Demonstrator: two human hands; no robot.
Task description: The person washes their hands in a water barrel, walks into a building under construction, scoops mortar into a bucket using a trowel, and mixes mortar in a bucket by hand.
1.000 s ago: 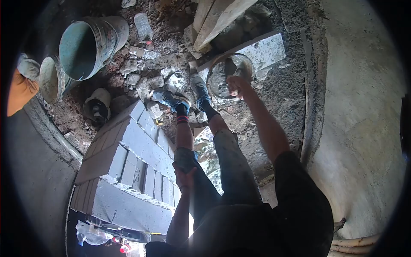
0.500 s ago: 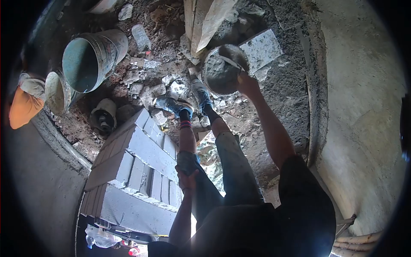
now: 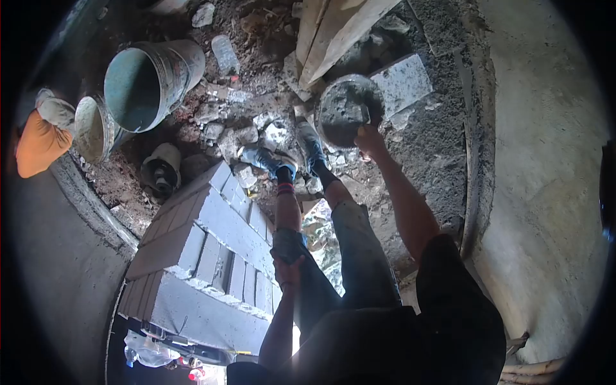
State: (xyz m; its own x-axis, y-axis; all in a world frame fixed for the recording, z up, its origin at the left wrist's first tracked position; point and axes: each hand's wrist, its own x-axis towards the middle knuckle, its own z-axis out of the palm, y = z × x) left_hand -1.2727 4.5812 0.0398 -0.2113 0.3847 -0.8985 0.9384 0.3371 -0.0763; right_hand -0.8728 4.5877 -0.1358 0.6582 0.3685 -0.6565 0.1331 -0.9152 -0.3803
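My right hand (image 3: 369, 142) is closed on the handle of a trowel (image 3: 366, 115) at the near rim of a round bucket (image 3: 321, 123). The blade dips into wet grey mortar (image 3: 343, 106) in the bucket and is partly hidden. My left hand (image 3: 289, 271) rests on my left knee, thumb apart from the fingers, holding nothing. My shoes stand on rubble just left of the bucket.
Grey blocks (image 3: 212, 256) are stacked at my left. Two large buckets (image 3: 183, 64) (image 3: 90, 131) lie tilted beyond them. Wooden boards (image 3: 343, 38) and a pale slab (image 3: 404, 83) adjoin the mortar bucket. A person's orange garment (image 3: 42, 147) shows far left. A wall (image 3: 545, 160) runs along the right.
The trowel blade has turned from lying flat across the mortar to a steeper angle, and my right hand has dropped slightly toward me. The view has shifted a little; my left hand stays on the knee.
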